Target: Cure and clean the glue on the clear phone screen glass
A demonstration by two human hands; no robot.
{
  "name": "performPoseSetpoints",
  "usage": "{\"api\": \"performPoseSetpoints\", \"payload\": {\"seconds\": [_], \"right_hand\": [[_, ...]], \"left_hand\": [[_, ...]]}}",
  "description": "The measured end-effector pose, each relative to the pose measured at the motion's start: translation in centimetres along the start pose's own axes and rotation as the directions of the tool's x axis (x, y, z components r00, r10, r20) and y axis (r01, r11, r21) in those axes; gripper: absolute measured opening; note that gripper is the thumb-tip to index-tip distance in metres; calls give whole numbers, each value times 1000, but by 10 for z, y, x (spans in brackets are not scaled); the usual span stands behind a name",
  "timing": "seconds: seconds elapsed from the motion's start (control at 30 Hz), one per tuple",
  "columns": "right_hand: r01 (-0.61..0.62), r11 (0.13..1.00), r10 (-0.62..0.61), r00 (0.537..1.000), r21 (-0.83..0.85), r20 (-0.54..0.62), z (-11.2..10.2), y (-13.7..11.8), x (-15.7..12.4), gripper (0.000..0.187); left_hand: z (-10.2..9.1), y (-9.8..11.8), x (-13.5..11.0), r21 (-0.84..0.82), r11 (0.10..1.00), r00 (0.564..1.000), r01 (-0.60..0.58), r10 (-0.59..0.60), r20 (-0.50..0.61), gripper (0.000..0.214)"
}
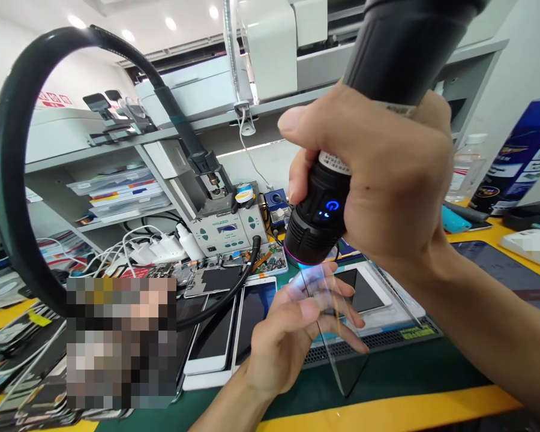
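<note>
My right hand (387, 168) is wrapped round a black UV flashlight (317, 219) with lit blue symbols on its side. Its head points down and gives off a violet-blue glow. Just below, my left hand (288, 336) grips a thin, clear glass panel (342, 354) by its edges, thumb on the near side and fingers behind. The panel is tilted, and its upper end lies in the light right under the flashlight head. Some of my left fingers show through the glass.
White-framed phones or tablets (213, 336) lie behind my left hand on the green mat (400, 372). A black flexible hose (9, 150) loops at left. A grey control box (229, 231) stands at the back. A clear bottle (468, 168) and dark tablet (504, 270) are at right.
</note>
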State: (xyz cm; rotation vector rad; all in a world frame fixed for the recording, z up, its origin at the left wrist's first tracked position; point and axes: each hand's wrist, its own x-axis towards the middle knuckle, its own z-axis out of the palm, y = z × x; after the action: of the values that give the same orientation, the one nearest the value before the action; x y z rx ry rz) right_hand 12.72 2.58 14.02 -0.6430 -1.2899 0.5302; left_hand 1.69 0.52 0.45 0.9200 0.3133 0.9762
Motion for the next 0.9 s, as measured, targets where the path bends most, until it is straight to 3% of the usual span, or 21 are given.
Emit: {"api": "performPoseSetpoints", "payload": {"seconds": [0.17,0.37,0.6,0.9], "right_hand": [[-41,998,40,999,-53,-29,3,-8,1,46],[-67,997,69,997,-35,44,6,-15,1,39],[92,995,-94,995,-43,-25,6,-12,-2,43],[33,999,-33,999,-32,7,3,-13,-2,43]], "left_hand": [[0,1,0,-1,1000,1000,12,-12,11,49],[-9,-7,4,-11,998,994,-57,58,97,57],[-10,-9,4,-12,998,991,-67,68,113,54],[-10,-10,5,-11,999,992,-51,52,116,56]]}}
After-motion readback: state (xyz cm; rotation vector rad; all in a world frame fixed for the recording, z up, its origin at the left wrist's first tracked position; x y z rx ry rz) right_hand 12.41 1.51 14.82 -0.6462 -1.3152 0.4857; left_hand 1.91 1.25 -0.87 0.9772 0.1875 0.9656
